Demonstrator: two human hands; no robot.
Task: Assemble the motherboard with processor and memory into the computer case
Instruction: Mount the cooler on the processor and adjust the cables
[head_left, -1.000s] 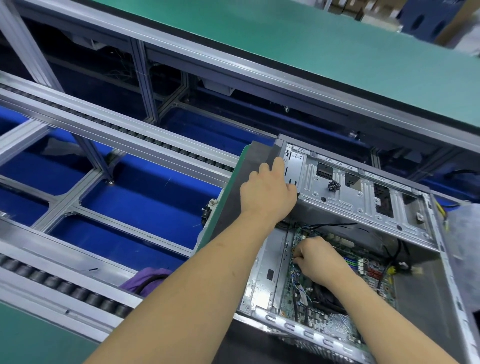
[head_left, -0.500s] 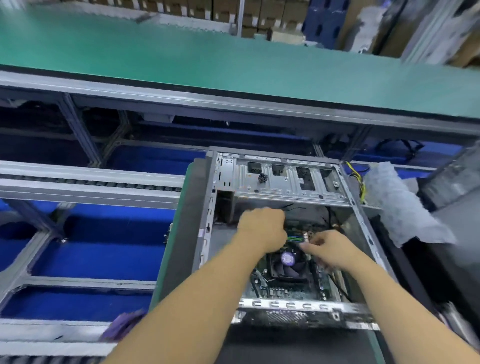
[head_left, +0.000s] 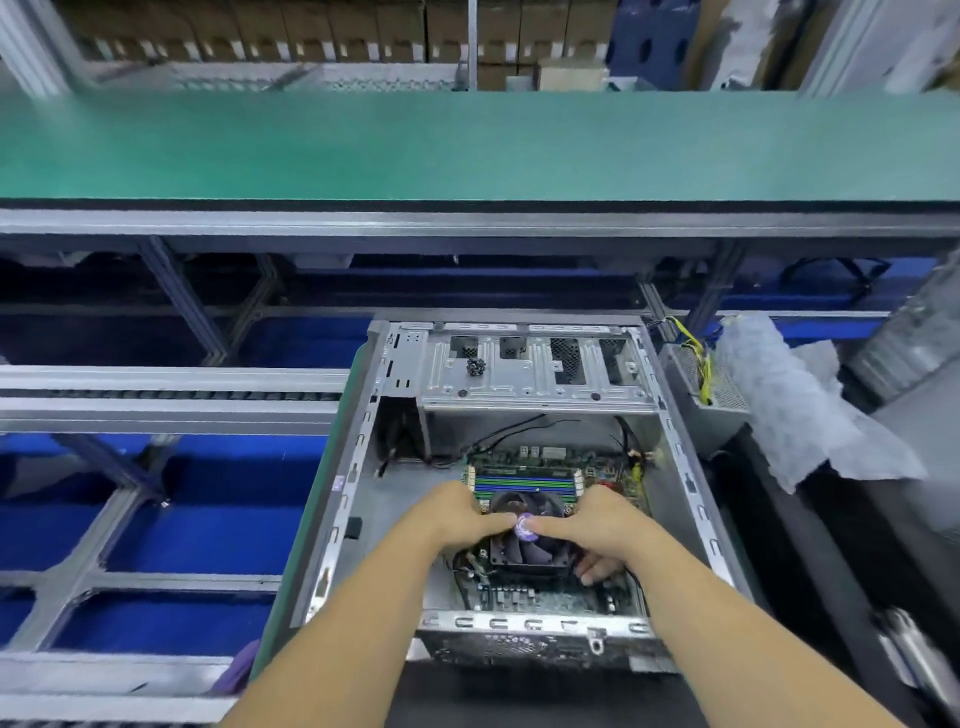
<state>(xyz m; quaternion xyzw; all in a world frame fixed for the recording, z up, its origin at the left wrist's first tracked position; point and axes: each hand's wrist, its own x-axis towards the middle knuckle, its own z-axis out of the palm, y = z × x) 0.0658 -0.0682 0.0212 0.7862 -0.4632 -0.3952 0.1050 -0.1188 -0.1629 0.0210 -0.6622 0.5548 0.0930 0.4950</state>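
Observation:
An open grey computer case (head_left: 363, 467) lies on its side in front of me. The green motherboard (head_left: 550, 457) sits inside it, with blue and green memory slots (head_left: 524, 486) and a black cooler fan (head_left: 524, 545) with a purple hub. My left hand (head_left: 457, 512) grips the fan's left side, thumb near the hub. My right hand (head_left: 597, 525) grips its right side, fingers curled under the edge. Black wires (head_left: 514, 428) run behind the board. The board's middle is hidden by my hands.
A silver drive cage (head_left: 535, 374) spans the case's far end. A power supply with yellow wires (head_left: 696, 364) and white foam wrap (head_left: 795, 405) lie to the right. Roller conveyor rails (head_left: 171, 395) over blue floor run left; a green bench (head_left: 467, 145) lies beyond.
My left hand left the case's far corner and came down into the case. Both hands moved onto the cooler fan. The view swung so the case is now straight ahead.

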